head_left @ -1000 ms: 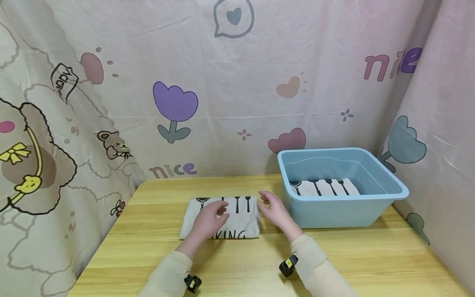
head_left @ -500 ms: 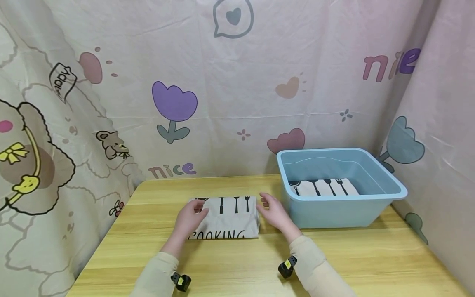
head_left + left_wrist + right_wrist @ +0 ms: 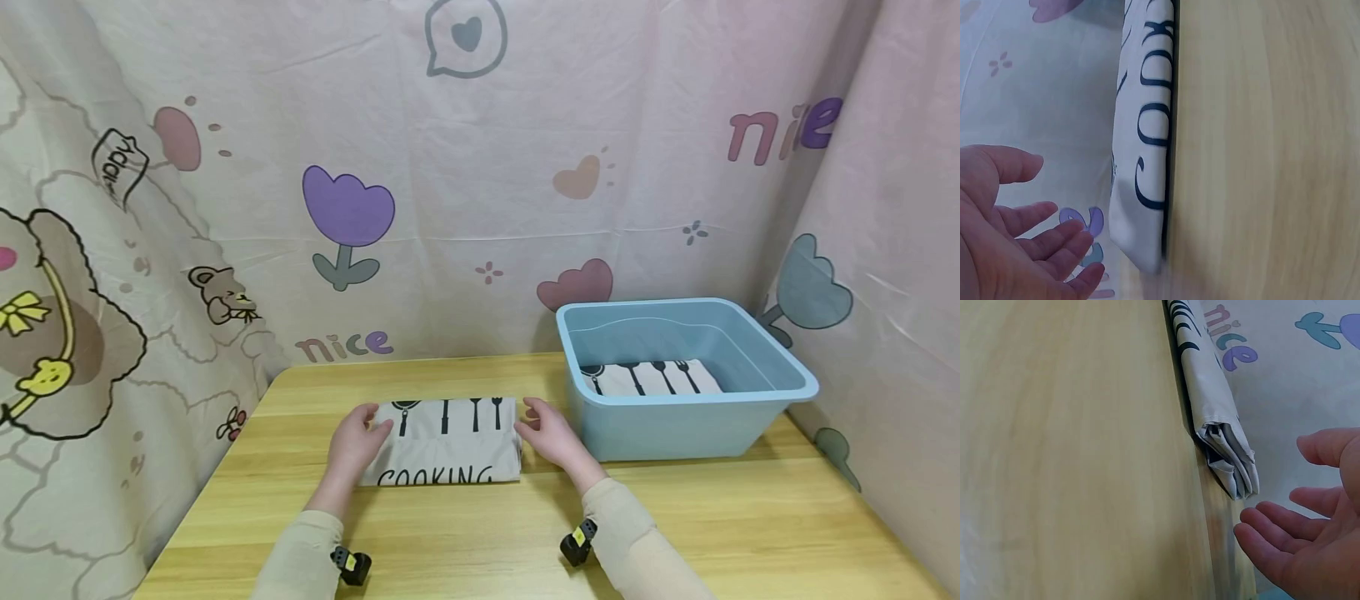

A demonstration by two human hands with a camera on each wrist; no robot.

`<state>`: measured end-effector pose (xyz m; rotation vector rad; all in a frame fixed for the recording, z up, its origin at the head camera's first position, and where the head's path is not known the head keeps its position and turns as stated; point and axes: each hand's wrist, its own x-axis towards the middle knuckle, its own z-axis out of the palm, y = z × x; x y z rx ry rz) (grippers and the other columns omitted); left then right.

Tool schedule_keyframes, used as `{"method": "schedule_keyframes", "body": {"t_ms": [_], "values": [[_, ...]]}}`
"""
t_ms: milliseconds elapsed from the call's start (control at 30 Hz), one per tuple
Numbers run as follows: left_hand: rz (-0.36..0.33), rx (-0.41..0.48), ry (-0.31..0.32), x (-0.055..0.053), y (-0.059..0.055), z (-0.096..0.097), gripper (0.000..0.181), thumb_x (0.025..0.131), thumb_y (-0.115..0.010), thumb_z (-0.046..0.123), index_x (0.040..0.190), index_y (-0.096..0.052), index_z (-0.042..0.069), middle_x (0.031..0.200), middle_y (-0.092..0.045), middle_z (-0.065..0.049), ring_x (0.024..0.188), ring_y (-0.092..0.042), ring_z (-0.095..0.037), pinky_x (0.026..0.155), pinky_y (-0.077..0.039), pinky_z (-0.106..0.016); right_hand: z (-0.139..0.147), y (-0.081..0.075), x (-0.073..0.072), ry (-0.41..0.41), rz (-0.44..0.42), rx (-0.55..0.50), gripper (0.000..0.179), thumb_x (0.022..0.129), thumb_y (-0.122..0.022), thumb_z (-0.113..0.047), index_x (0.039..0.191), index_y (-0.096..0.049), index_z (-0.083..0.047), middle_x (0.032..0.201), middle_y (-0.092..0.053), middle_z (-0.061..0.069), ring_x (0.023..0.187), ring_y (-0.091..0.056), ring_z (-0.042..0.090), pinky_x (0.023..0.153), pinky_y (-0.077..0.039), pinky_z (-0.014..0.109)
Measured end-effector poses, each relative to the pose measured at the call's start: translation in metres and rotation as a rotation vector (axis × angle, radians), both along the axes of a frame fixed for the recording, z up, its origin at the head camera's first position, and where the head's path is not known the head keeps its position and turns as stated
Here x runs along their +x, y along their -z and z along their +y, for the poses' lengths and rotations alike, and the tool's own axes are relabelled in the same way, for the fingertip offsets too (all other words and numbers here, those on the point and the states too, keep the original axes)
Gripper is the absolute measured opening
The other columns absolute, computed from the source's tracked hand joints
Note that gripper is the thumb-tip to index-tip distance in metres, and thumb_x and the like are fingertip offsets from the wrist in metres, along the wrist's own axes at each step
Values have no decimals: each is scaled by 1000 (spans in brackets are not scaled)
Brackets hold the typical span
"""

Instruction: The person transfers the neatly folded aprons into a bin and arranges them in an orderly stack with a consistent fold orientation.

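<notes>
A folded white cloth (image 3: 450,442) printed with black utensils and the word COOKING lies flat on the wooden table. At its left end is my left hand (image 3: 354,442), fingers relaxed and holding nothing; the left wrist view shows a gap between those fingers (image 3: 1054,244) and the cloth (image 3: 1141,206). My right hand (image 3: 553,433) is beside the opposite end, also relaxed. In the right wrist view its fingers (image 3: 1279,531) are near the cloth's layered folded end (image 3: 1232,456), with nothing in them.
A light blue plastic tub (image 3: 675,429) stands on the table (image 3: 465,542) to the right, close to my right hand. Inside it lies another white cloth (image 3: 652,377) with utensil prints. A patterned curtain (image 3: 465,167) hangs behind and on both sides.
My left hand has moved left across the cloth to its left end, uncovering the print. The right hand has stayed nearly still by the right end.
</notes>
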<state>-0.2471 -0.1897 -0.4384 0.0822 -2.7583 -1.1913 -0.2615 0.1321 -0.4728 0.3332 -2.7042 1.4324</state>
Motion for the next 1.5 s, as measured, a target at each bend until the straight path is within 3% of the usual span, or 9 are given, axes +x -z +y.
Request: {"method": "schedule_keyframes", "body": {"t_ms": [167, 367, 600, 733, 867, 1000, 1233, 1500], "values": [[-20, -29, -12, -2, 4, -8, 55, 97, -60, 20, 138, -43, -13, 136, -46, -38, 125, -46, -51, 104, -37, -58, 0, 2, -1, -9, -27, -8, 51, 95, -65, -13, 137, -47, 10, 123, -59, 30, 110, -61, 43, 95, -49, 52], [-93, -31, -11, -4, 7, -15, 61, 98, -58, 23, 141, -37, -14, 139, -41, -39, 127, -42, -53, 106, -34, -60, -2, 3, -2, 13, -73, -8, 52, 96, -65, -17, 138, -48, 9, 121, -63, 25, 115, -58, 40, 97, -48, 51], [-179, 27, -21, -8, 11, -20, 65, 98, -57, 25, 141, -33, -17, 138, -40, -41, 125, -43, -53, 105, -36, -59, -5, 2, -1, 53, -198, -80, 52, 97, -64, -18, 139, -46, 9, 120, -62, 26, 102, -65, 33, 79, -57, 40], [-227, 68, -32, -10, 13, -23, 65, 99, -57, 26, 141, -32, -17, 141, -36, -40, 126, -41, -53, 106, -35, -59, -7, -1, -1, 64, -266, -171, 53, 97, -63, -14, 139, -44, 11, 122, -60, 29, 99, -66, 33, 77, -58, 39], [-267, 118, -49, -12, 13, -21, 65, 99, -57, 26, 142, -32, -16, 141, -38, -38, 112, -48, -46, 95, -43, -54, -8, -1, -2, 58, -311, -257, 52, 97, -61, -10, 139, -41, 15, 122, -58, 32, 99, -66, 36, 77, -58, 41], [-302, 149, -66, -13, 12, -20, 65, 99, -57, 26, 143, -32, -15, 140, -39, -36, 105, -48, -39, 85, -44, -47, -7, 0, -2, 48, -344, -316, 52, 98, -60, -8, 139, -39, 16, 121, -58, 33, 98, -66, 39, 78, -58, 43], [-318, 214, -91, -16, 14, -21, 63, 98, -58, 23, 142, -33, -15, 127, -47, -31, 91, -54, -30, 67, -50, -33, -7, 0, -3, 52, -383, -359, 51, 97, -60, -8, 138, -41, 15, 115, -60, 28, 91, -66, 30, 76, -58, 41], [-371, 366, -76, -19, 16, -21, 51, 98, -58, 16, 137, -42, -13, 105, -62, -22, 67, -61, -17, 59, -57, -34, -5, 3, -7, 62, -418, -383, 52, 98, -60, -9, 141, -40, 12, 118, -58, 25, 89, -63, 25, 76, -58, 38]]}}
